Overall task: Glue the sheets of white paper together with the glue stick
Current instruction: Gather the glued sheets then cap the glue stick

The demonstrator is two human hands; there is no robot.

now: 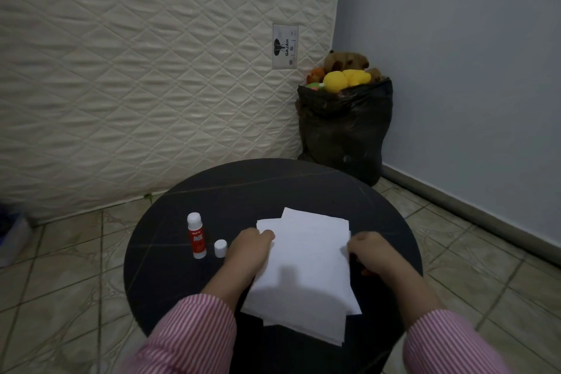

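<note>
A loose stack of white paper sheets (306, 264) lies on the round black table (273, 188), its edges not lined up. My left hand (249, 249) grips the stack's left edge, fingers curled over it. My right hand (368, 253) holds the right edge the same way. A red and white glue stick (196, 235) stands upright to the left of the paper, uncapped, with its white cap (220, 248) standing beside it, close to my left hand.
An upright quilted mattress (145, 70) leans behind the table. A black bag of soft toys (344, 127) stands in the corner by the grey wall. Tiled floor surrounds the table. My striped sleeves are at the bottom.
</note>
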